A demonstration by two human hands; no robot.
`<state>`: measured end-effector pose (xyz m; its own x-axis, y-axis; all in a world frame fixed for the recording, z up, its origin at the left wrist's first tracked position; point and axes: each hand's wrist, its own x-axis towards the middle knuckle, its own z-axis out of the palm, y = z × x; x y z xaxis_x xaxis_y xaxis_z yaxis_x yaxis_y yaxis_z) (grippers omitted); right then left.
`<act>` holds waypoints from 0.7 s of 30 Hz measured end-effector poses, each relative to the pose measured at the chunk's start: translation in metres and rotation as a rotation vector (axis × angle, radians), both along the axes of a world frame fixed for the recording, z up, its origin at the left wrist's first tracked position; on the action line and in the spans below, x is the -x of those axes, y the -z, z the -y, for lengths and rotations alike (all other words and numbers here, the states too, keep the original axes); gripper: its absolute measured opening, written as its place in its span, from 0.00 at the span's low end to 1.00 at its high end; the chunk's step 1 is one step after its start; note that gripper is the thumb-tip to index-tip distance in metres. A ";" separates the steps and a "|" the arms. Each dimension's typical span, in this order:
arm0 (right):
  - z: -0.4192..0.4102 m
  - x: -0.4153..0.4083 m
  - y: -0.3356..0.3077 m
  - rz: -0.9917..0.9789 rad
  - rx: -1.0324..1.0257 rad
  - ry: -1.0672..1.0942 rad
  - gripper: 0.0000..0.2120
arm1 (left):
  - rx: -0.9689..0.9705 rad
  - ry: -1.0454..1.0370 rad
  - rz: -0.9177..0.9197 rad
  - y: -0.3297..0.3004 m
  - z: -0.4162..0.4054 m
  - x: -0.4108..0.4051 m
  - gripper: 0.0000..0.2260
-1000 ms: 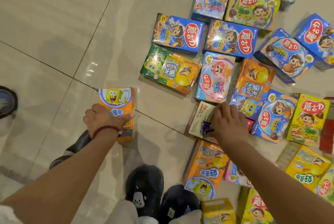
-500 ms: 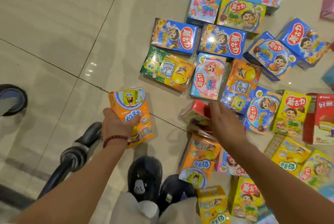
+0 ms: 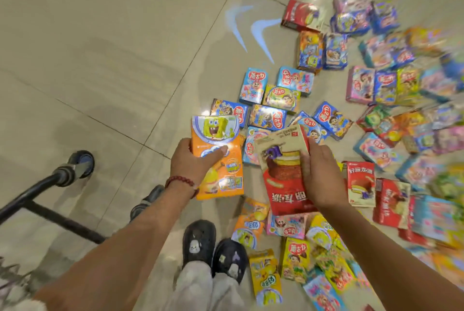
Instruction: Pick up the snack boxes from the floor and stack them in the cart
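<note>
My left hand (image 3: 192, 162) grips an orange cartoon snack box (image 3: 218, 157) by its left edge, lifted off the floor. My right hand (image 3: 320, 175) grips a red and beige cake box (image 3: 281, 165) by its right side, held up beside the orange one. Several more snack boxes (image 3: 266, 117) in blue, yellow, pink and red lie scattered over the tiled floor (image 3: 113, 59) ahead and to the right. The cart's black frame (image 3: 37, 190) and a wheel (image 3: 81, 161) show at lower left; its basket is out of view.
My two dark shoes (image 3: 213, 250) stand at bottom centre, with boxes (image 3: 266, 275) close by my right foot. The right edge of the view is blurred. Pale blue arrow marks (image 3: 251, 29) lie on the floor further ahead.
Both hands have risen from the floor. The right hand has taken hold of the red cake box and lifted it. The view has pulled back and more boxes show.
</note>
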<state>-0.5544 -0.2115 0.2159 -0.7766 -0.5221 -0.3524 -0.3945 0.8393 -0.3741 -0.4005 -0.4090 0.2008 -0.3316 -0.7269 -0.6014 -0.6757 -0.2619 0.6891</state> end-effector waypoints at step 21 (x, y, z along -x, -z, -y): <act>0.083 -0.019 -0.399 -0.161 0.704 0.084 0.21 | 0.224 -0.140 -0.394 -0.434 0.044 -0.049 0.23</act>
<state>-0.5352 -0.2946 0.6145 -0.8378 -0.5198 0.1672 -0.4352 0.4506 -0.7795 -0.3512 -0.4531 0.6351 -0.3927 -0.8783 -0.2727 -0.3201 -0.1474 0.9359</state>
